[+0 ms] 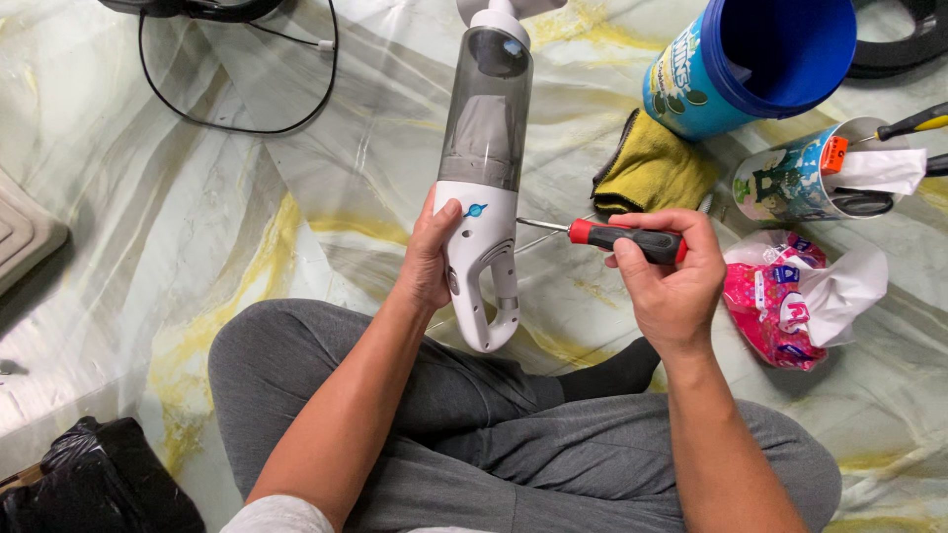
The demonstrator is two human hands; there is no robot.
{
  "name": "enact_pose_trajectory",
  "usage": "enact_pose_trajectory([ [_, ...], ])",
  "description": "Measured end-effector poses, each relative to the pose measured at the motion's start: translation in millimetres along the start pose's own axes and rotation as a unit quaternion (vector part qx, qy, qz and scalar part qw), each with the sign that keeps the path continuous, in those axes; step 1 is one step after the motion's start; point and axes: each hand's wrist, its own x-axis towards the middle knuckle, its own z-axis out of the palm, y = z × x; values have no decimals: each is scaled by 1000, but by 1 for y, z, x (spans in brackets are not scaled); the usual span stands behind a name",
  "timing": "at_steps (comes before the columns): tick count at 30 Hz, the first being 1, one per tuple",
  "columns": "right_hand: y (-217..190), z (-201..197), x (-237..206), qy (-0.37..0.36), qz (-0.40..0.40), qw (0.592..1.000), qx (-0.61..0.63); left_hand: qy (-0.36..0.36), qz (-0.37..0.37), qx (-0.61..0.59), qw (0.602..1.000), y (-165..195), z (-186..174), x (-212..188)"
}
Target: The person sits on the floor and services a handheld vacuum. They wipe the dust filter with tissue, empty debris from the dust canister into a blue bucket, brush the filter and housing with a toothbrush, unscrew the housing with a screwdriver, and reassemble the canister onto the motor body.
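On the marbled floor (247, 178), above my crossed legs, I have the handheld vacuum (481, 178) propped nearly upright, its white handle end toward me and the smoky dust cup pointing away. My left hand (430, 259) is wrapped around the white body just above the handle loop. My right hand (671, 271) is clenched on the red-and-black screwdriver (617, 237), whose shaft lies level with its tip at the vacuum's right flank.

My worry is the tip: I can't tell whether it sits in a screw head, and if it rides off under pressure it could skate across the plastic toward my left fingers on the far side. With only one hand steadying it, the vacuum could also twist. Any small part that drops could be lost near the yellow cloth (652, 168) or the pink wrapper (780, 306).
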Motion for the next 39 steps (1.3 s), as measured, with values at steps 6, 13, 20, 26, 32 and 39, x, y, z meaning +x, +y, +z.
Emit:
enact_pose_trajectory([
  [6, 8, 4, 4, -34, 31, 999, -2, -7, 20, 7, 1000, -4, 7, -2],
  [13, 13, 1, 4, -53, 76, 996, -1, 18, 22, 30, 999, -6, 11, -4],
  [20, 13, 0, 4, -55, 29, 991, -121, 26, 20, 38, 999, -6, 13, -4],
  [26, 14, 1, 5, -35, 62, 986, -148, 22, 18, 38, 999, -6, 14, -4],
  [32, 15, 3, 0, -56, 7, 998, -23, 24, 32, 34, 999, -6, 11, -2],
  [39, -4, -8, -8, -65, 48, 997, 14, 47, 63, -34, 996, 8, -12, 10],
])
